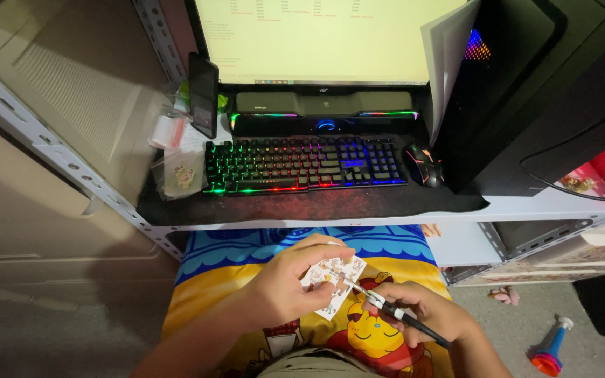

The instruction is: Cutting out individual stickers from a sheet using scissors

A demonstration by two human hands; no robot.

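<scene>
My left hand (pixel 295 280) holds a small white sheet printed with tiny coloured pictures (pixel 332 280) over my lap. My right hand (pixel 421 311) grips a thin black-handled tool with a metal tip (pixel 386 306); its tip touches the sheet near the middle. Both hands hover above a bright yellow and blue cartoon-print cloth (pixel 232 280) that covers my lap.
A desk (pixel 519 206) holds a rainbow-lit keyboard (pixel 302 164), a black mouse (pixel 423 165), a lit monitor (pixel 316 38), a speaker bar (pixel 323 112), an upright phone (pixel 203 94) and a black computer tower (pixel 519 91). Small packets (pixel 176 175) lie left of the keyboard. A toy horn (pixel 551 350) lies on the floor.
</scene>
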